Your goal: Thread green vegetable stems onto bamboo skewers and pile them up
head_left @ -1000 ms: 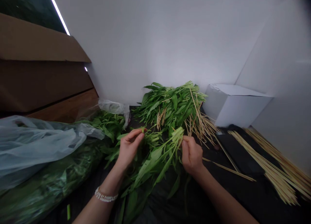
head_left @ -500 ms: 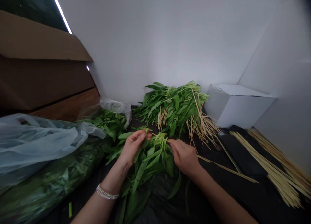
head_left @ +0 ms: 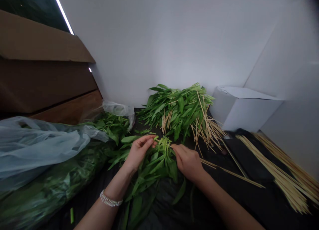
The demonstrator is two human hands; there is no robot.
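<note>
My right hand [head_left: 188,161] is closed around a thin wooden skewer [head_left: 170,146] that runs leftward through several leafy green stems [head_left: 163,144]. Their long leaves [head_left: 144,181] hang down toward me over the dark surface. At the skewer's left end, my left hand [head_left: 140,151] pinches a short green stem end [head_left: 156,137] between thumb and fingers. Whether the skewer passes through this stem is too small to tell. White beaded bracelets [head_left: 109,199] circle my left wrist.
Behind my hands lies a pile of skewered greens [head_left: 179,107] against the wall. A plastic bag of greens [head_left: 50,176] fills the left, below a cardboard box [head_left: 45,80]. To the right are a white box [head_left: 246,107], a black flat object [head_left: 249,160] and loose skewers [head_left: 279,176].
My left hand has turned and moved slightly right, nearer the bunched stems. The stem end in its fingers now points along the skewer. My right hand has barely moved.
</note>
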